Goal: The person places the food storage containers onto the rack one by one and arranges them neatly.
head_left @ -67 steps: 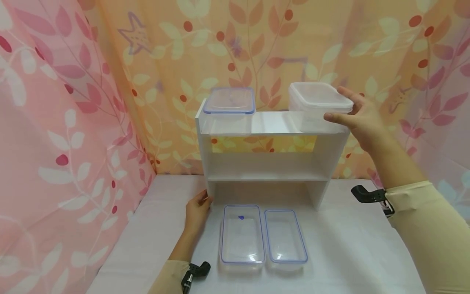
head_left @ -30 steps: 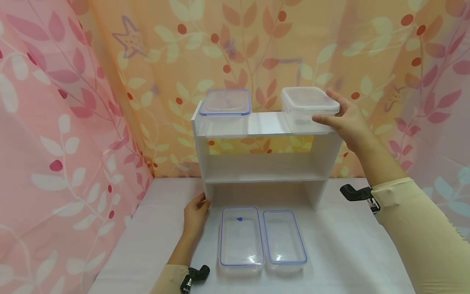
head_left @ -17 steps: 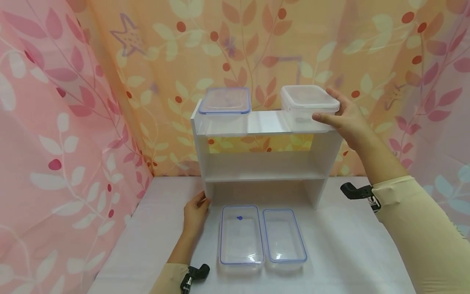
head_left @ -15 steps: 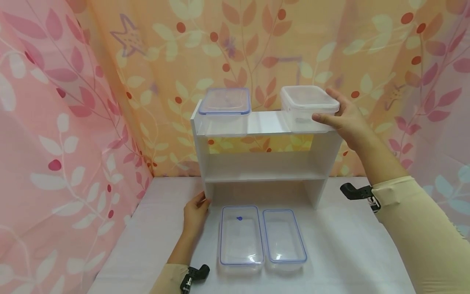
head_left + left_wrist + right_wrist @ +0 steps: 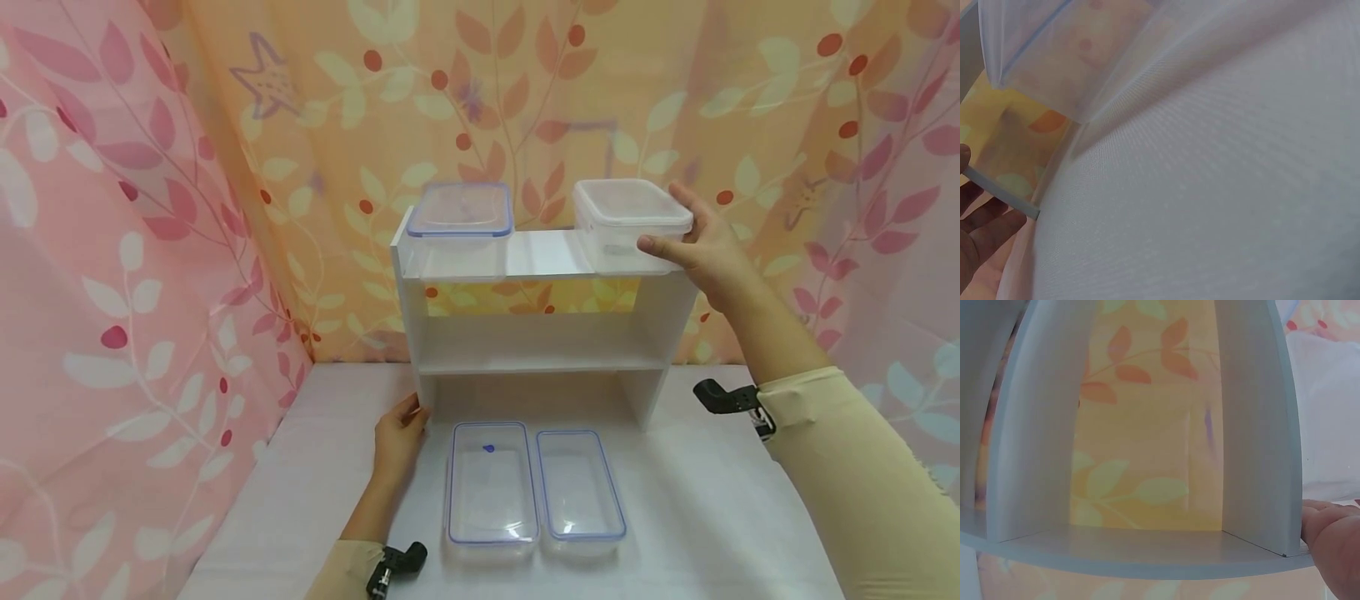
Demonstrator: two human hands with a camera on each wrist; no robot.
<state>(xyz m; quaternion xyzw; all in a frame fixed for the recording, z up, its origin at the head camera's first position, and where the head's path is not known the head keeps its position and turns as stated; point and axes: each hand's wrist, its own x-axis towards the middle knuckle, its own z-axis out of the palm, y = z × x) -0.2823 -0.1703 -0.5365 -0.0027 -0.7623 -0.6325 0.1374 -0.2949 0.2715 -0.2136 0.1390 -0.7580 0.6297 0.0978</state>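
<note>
1. Hanging at the far side, a soft orange curtain (image 5: 480, 92) prints leaves and round red berries; a smooth pink curtain (image 5: 60, 267), lightly creased and also leaf-patterned, covers the left.
2. Spreading across the near ground, the table (image 5: 720, 483) has a matt white covering.
3. Standing on its far part is a white shelf (image 5: 540, 342) of flat, thin boards: straight side panels, a middle board, and a top board carrying two boxes.
4. Two cream sleeves (image 5: 862, 483) of plain cloth, gathered at the cuffs, reach in from the near left and near right.
5. In front of the shelf lie two rectangular, see-through plastic containers side by side, tops edged in blue: a wider container (image 5: 493, 483) at left, a narrower container (image 5: 581, 487) at right.
6. At the top board's right end sits the white-lidded box (image 5: 626, 225), translucent and round-cornered; at its left end, a clear blue-rimmed box (image 5: 457, 242).
7. Of the hands, the right hand (image 5: 712, 250) grips the white-lidded box's right side, thumb in front; the left hand (image 5: 399, 433) pinches the shelf's left panel low down.
8. Black, glossy wrist mounts (image 5: 723, 397) sit at both cuffs.
9. A small blue mark (image 5: 489, 448) dots the wider container.
</note>
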